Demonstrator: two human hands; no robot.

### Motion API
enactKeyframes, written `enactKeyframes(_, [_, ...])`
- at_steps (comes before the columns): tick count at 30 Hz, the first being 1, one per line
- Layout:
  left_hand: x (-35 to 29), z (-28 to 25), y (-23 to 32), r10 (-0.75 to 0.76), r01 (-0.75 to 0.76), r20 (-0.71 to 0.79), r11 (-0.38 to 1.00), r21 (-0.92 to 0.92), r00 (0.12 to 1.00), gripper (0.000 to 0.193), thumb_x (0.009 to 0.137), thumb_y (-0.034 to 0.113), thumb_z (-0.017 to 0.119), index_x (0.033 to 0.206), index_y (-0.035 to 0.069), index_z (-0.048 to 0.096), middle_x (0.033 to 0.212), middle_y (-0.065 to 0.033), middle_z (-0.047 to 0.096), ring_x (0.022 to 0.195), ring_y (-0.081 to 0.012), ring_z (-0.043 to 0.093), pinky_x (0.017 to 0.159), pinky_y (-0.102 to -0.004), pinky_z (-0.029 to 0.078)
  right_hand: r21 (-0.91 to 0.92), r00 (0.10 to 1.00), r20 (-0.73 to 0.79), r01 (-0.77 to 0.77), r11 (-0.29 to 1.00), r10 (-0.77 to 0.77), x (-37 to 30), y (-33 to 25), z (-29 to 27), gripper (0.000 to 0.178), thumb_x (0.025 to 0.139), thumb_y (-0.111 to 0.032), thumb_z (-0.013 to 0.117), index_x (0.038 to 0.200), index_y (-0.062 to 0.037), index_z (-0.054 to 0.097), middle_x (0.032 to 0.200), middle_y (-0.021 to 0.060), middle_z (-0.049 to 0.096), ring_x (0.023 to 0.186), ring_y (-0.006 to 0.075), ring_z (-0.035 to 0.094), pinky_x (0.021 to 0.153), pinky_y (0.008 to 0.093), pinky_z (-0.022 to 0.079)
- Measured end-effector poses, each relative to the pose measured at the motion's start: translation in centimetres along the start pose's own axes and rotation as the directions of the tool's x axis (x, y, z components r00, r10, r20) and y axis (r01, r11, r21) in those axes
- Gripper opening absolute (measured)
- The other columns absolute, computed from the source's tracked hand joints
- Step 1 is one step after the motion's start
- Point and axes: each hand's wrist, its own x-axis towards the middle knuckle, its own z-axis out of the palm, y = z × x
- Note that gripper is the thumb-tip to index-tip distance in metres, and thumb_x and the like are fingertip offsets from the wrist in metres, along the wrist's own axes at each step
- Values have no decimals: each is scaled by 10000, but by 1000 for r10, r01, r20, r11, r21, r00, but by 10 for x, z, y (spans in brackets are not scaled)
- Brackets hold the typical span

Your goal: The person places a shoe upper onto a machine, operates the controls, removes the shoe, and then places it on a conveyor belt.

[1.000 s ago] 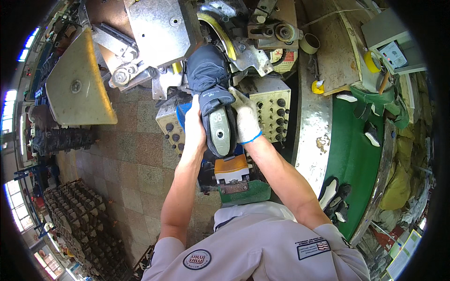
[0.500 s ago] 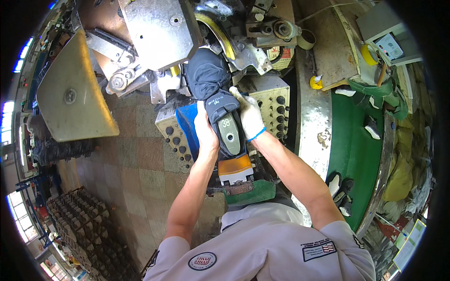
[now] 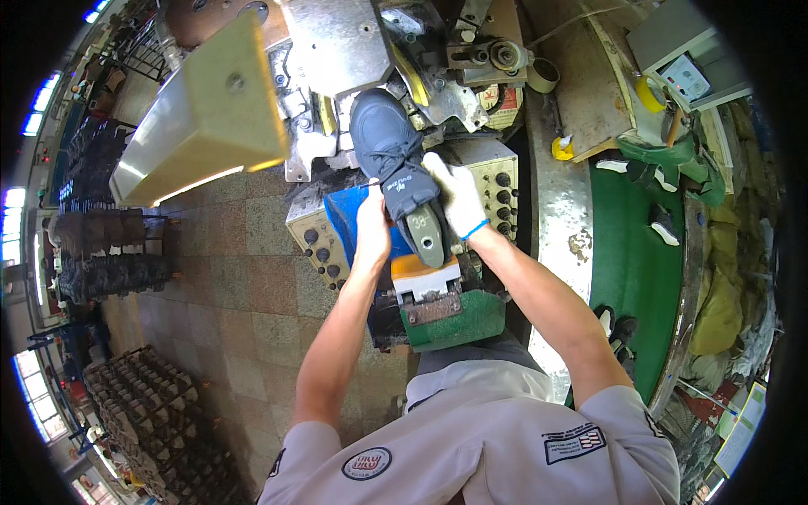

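Note:
A dark grey shoe upper (image 3: pixel 383 139) with laces is stretched over a grey-green shoe last (image 3: pixel 425 236). It points away from me, its toe by the metal jaws (image 3: pixel 421 84) of a machine. My left hand (image 3: pixel 373 225) grips the left side of its heel end, thumb forward. On the right side, my right hand (image 3: pixel 457 200), in a white glove with a blue cuff, is closed against the collar. The fingers beneath the shoe are hidden. Just below the last's heel stands an orange-topped block (image 3: pixel 425 269) on a support.
Knob panels (image 3: pixel 497 189) flank the machine. A large yellow-edged guard (image 3: pixel 202 109) juts out at left. A metal ledge (image 3: pixel 562 219) and a green belt (image 3: pixel 635 252) carrying several shoes run along the right. Racks (image 3: pixel 139 404) stand on the tiled floor at lower left.
The shoe's toe has tilted up and shows more fully, and its heel end sits lower over the orange block. The yellow-edged guard appears further right and turned. Both hands keep their hold.

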Motion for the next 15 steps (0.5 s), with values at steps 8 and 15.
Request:
enactKeyframes(8, [-129,-63,-136,-71,308,-496,857,413,865,623,889,307,733,1339,-76,534,1135,-234,689,1039,-307,672,909,-384,520,462,998,-2,-60,885,69,-101,22,-165,719,1019,-467,244,1473,86,312,1424,325,474,1254,430,547,942,479,547])
enactKeyframes(15, [-133,-34,-236,-314,628,-595,640,443,740,1022,772,406,793,1483,-88,249,1153,-363,639,1079,-488,634,936,-503,502,210,904,-326,-216,953,277,-168,1,-191,643,1013,-435,527,1391,78,443,1346,293,551,1136,426,623,828,506,565])
